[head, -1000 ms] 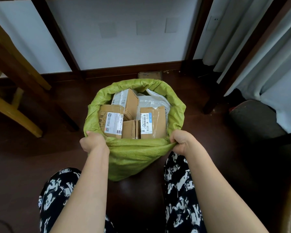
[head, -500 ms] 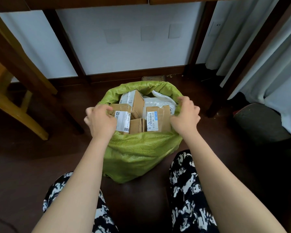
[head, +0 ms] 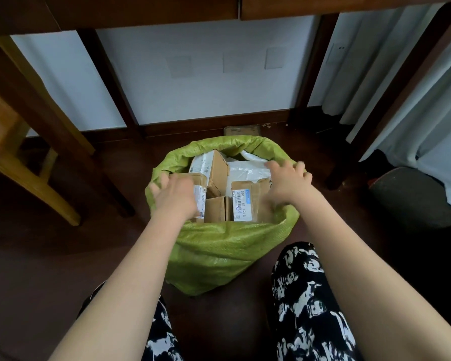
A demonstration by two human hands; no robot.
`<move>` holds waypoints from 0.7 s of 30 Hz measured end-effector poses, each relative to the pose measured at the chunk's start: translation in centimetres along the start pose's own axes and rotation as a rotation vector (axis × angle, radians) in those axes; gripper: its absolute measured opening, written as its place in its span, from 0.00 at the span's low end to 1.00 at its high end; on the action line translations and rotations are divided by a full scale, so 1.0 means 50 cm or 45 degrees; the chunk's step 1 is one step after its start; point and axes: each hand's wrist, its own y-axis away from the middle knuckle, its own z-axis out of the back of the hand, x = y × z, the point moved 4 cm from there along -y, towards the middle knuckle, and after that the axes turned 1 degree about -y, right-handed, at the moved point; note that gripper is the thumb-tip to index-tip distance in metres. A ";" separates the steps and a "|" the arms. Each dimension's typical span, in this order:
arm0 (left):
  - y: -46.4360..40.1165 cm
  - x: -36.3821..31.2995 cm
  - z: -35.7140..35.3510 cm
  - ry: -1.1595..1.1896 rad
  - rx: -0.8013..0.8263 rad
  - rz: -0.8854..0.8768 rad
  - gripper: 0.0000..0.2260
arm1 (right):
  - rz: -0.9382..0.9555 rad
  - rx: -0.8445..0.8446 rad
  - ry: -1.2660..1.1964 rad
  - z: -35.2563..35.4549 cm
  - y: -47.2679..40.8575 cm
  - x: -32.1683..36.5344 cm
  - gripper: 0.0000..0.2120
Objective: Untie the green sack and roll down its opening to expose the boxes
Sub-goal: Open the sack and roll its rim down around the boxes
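The green sack (head: 219, 251) stands open on the dark floor between my knees, its rim rolled down. Several brown cardboard boxes (head: 250, 201) with white labels and a white plastic parcel (head: 245, 169) fill the top. My left hand (head: 176, 195) hovers over the left boxes with fingers spread and blurred, holding nothing. Over the sack's right rim my right hand (head: 287, 182) is likewise spread and blurred, with no grip on the fabric that I can see.
A dark wooden table's legs (head: 110, 82) stand against the white wall behind the sack. A yellow wooden chair (head: 24, 162) is at the left. Grey curtains (head: 414, 87) and a dark round object (head: 412, 196) are at the right. A small flat box (head: 241, 131) lies behind the sack.
Both hands let go of the near rim, rose along the sides, and now hover spread over the sack's top. The view shifted slightly upward.
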 end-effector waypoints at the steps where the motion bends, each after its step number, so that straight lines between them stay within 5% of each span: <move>1: -0.002 -0.019 0.001 0.205 -0.026 -0.137 0.30 | 0.074 -0.097 -0.051 0.017 -0.017 0.007 0.32; 4: 0.008 -0.064 -0.015 0.721 0.191 -0.335 0.22 | 0.230 -0.163 -0.179 0.033 -0.073 0.027 0.23; 15: 0.063 -0.022 -0.113 0.334 0.841 -0.291 0.20 | 0.208 -0.047 -0.060 -0.007 -0.220 0.031 0.26; 18: 0.070 -0.020 -0.100 0.335 0.873 -0.282 0.21 | 0.254 0.010 -0.089 -0.003 -0.220 0.042 0.28; 21: 0.054 -0.036 -0.048 0.691 0.732 -0.288 0.15 | 0.344 -0.059 -0.123 0.001 -0.196 0.049 0.33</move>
